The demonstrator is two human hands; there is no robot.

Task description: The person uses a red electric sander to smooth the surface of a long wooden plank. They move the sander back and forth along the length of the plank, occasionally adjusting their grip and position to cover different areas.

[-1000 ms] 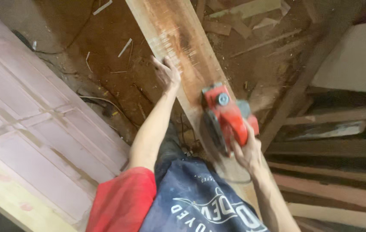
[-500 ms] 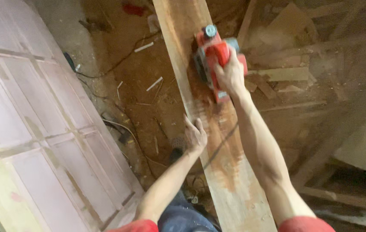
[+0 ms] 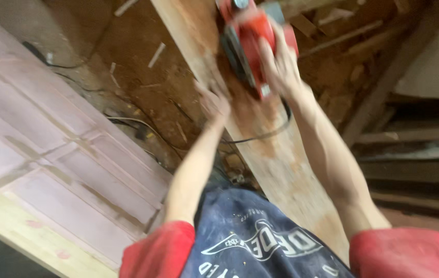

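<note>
Two hands work on one long plank that runs slantwise from the top of the view down toward the person's body. The right hand is wrapped over the top of a red planer, fingers curled around its body in a firm grasp; the planer sits flat on the plank near the upper end, partly cut off by the top edge of the view. A black cord loops from under the planer across the plank's face. The left hand lies on the plank just beside the planer, on its left and a little nearer the body; motion blur hides whether its fingers are spread flat or bent, so I cannot tell how it holds. The plank's surface is pale and rough with reddish dust. Left of the plank is a dirt floor scattered with wood scraps, and a cable trails over it. A pale pink panelled door lies flat at the left. Dark beams cross at the right. The person wears red sleeves and a dark blue apron.
</note>
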